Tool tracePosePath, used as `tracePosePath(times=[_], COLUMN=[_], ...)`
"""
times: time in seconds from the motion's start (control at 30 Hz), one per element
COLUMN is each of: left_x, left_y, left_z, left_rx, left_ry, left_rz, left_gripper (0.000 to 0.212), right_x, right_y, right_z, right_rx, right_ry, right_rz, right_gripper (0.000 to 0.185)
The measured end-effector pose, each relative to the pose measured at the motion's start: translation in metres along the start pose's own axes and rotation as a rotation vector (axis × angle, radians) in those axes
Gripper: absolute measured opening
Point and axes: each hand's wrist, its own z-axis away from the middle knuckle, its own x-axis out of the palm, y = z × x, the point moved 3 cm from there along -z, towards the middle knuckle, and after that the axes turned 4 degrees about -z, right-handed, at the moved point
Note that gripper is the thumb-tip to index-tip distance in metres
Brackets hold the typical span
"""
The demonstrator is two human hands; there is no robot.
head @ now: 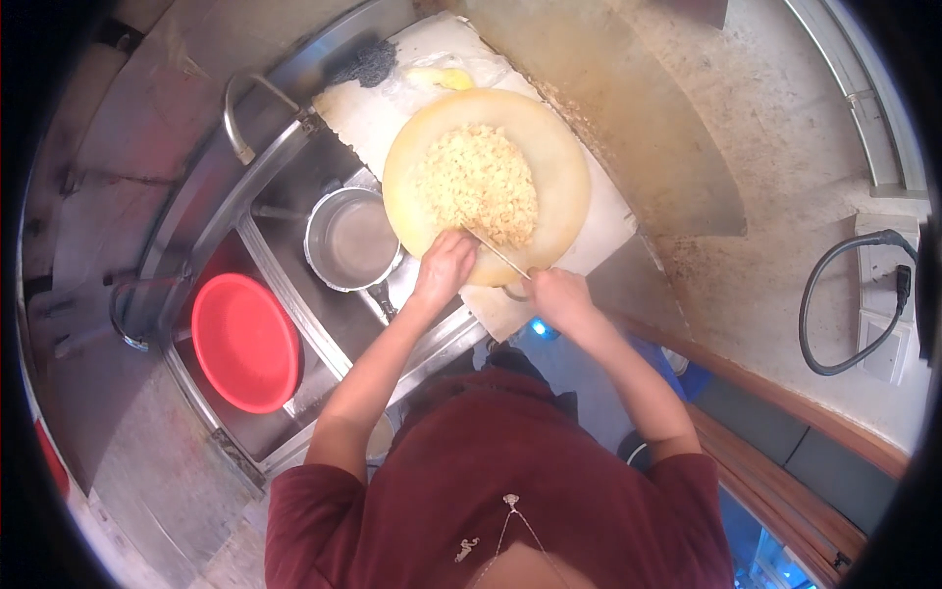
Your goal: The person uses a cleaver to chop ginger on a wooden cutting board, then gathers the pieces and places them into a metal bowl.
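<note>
A round cutting board (pixel 563 166) bears a broad heap of pale yellow chopped food (pixel 482 180); its exact kind cannot be told. My right hand (pixel 559 296) is closed around the handle of a knife (pixel 497 252) at the board's near edge. The blade points up and left, its tip end at the near side of the heap. My left hand (pixel 449 265) rests at the board's near left edge, by the blade's tip end, fingers bent; whether it holds anything is hidden.
Left of the board stands a metal pot (pixel 353 239) with a dark handle, at the sink (pixel 257 254). A red plastic basin (pixel 245 342) lies farther left. A metal faucet (pixel 235 125) rises behind. Beyond the board are a plastic bag (pixel 486 70) and a dark scouring pad (pixel 372 65).
</note>
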Motion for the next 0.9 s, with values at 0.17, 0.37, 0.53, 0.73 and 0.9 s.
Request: tracePosePath(times=[0.17, 0.37, 0.53, 0.73, 0.9], left_x=[0.000, -0.007, -0.001, -0.004, -0.002], left_y=[0.008, 0.002, 0.000, 0.004, 0.002], left_z=[-0.009, 0.000, 0.002, 0.002, 0.007], left_rx=[-0.015, -0.004, -0.054, 0.000, -0.004], left_ry=[-0.056, 0.046, -0.004, 0.034, 0.055], left_rz=[0.018, -0.002, 0.004, 0.010, -0.043], left_gripper=[0.015, 0.014, 0.010, 0.010, 0.011], right_x=[0.038, -0.011, 0.024, 0.012, 0.009], right_y=[0.005, -0.006, 0.003, -0.004, -0.004], right_z=[-0.040, -0.013, -0.011, -0.042, -0.004], right_rx=[-0.059, -0.027, 0.005, -0.049, -0.016], right_ry=[0.157, 0.028, 0.014, 0.040, 0.006], right_rz=[-0.005, -0.017, 0.038, -0.038, -0.009], right_gripper=[0.027, 0.031, 0.031, 0.033, 0.030])
